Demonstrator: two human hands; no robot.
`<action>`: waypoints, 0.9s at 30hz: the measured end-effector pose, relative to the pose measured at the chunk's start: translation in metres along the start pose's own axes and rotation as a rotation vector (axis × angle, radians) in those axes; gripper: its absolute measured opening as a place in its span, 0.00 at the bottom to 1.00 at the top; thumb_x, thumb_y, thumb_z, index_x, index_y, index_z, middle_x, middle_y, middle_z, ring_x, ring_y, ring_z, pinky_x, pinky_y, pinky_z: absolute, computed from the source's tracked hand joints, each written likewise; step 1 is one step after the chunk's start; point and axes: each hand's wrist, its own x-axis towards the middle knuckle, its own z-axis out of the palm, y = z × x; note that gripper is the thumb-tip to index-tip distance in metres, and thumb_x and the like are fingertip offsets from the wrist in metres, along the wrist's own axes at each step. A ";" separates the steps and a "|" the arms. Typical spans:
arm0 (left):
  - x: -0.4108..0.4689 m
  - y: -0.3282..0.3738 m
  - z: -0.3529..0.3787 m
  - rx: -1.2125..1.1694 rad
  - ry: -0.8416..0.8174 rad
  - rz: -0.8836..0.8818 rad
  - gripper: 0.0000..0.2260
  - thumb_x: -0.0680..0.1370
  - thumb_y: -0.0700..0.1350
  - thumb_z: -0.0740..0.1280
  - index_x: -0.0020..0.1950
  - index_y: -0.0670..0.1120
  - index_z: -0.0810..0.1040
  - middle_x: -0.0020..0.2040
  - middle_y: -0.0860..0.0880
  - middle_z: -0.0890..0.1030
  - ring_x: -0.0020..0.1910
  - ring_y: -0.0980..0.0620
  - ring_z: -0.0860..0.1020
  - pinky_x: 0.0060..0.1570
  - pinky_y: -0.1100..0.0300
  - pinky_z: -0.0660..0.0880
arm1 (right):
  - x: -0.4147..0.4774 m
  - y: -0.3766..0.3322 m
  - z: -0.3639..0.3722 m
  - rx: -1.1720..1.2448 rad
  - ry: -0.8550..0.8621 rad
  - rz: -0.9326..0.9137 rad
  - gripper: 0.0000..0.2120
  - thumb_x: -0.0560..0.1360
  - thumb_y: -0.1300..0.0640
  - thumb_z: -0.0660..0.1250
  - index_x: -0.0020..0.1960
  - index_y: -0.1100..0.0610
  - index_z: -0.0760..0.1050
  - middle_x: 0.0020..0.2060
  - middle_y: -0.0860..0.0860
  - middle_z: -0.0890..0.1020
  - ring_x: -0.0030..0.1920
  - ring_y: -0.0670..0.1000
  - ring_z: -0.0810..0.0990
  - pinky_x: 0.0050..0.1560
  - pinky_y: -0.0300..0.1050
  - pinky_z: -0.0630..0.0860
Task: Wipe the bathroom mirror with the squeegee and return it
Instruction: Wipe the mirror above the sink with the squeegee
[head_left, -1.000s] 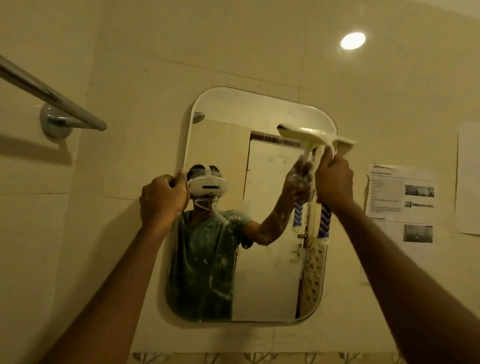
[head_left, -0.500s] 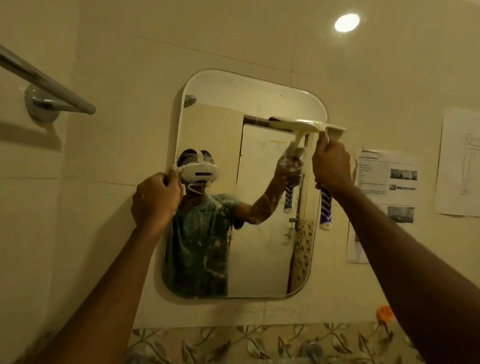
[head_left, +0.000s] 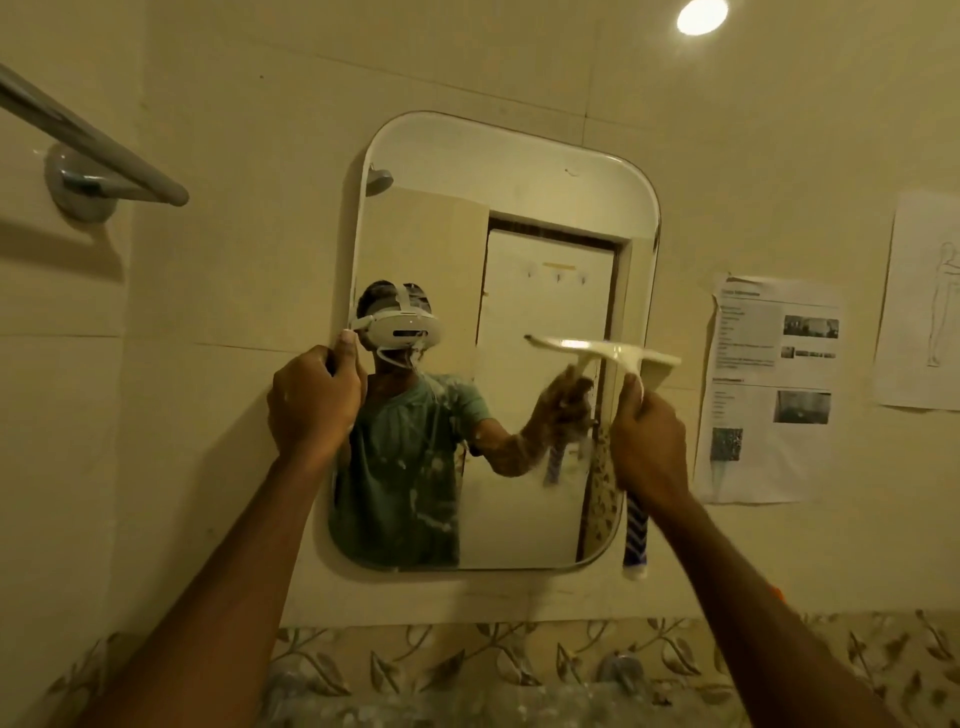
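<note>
A rounded rectangular mirror (head_left: 545, 208) hangs on the beige tiled wall. My right hand (head_left: 649, 447) grips the handle of a white squeegee (head_left: 613, 356), whose blade lies roughly level against the mirror's right half, about midway down. The blue-and-white striped end of the handle (head_left: 635, 540) sticks out below my fist. My left hand (head_left: 311, 405) grips the mirror's left edge at mid height, thumb on the rim. White streaks and spots cover the lower glass; the upper right looks cleaner.
A chrome towel bar (head_left: 93, 140) juts out at the upper left. Printed sheets (head_left: 769, 389) and a drawing (head_left: 924, 301) are stuck to the wall right of the mirror. A leaf-patterned tile band (head_left: 467, 670) runs below, with an orange object (head_left: 776, 592) behind my right forearm.
My right hand has drawn the squeegee down the mirror's right side from near the top to about mid height. My left hand has stayed on the left edge.
</note>
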 end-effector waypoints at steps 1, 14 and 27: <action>0.000 0.000 0.000 -0.002 0.005 0.004 0.23 0.81 0.60 0.54 0.41 0.44 0.77 0.35 0.48 0.75 0.35 0.52 0.72 0.30 0.62 0.61 | 0.014 -0.010 -0.006 -0.003 -0.001 -0.026 0.22 0.83 0.44 0.49 0.47 0.57 0.74 0.33 0.54 0.78 0.28 0.50 0.77 0.21 0.37 0.72; -0.016 -0.018 0.007 -0.033 0.026 -0.029 0.23 0.81 0.60 0.55 0.36 0.45 0.74 0.29 0.51 0.72 0.29 0.56 0.70 0.29 0.63 0.62 | -0.043 0.039 0.018 0.017 0.011 0.056 0.22 0.83 0.42 0.50 0.42 0.54 0.73 0.33 0.56 0.80 0.32 0.56 0.80 0.33 0.53 0.80; -0.022 -0.029 0.015 0.013 0.067 -0.017 0.25 0.80 0.63 0.53 0.39 0.45 0.75 0.36 0.46 0.77 0.37 0.47 0.75 0.36 0.56 0.67 | 0.013 0.006 0.003 0.019 0.048 -0.020 0.24 0.83 0.42 0.49 0.45 0.57 0.74 0.32 0.54 0.78 0.28 0.51 0.76 0.24 0.41 0.72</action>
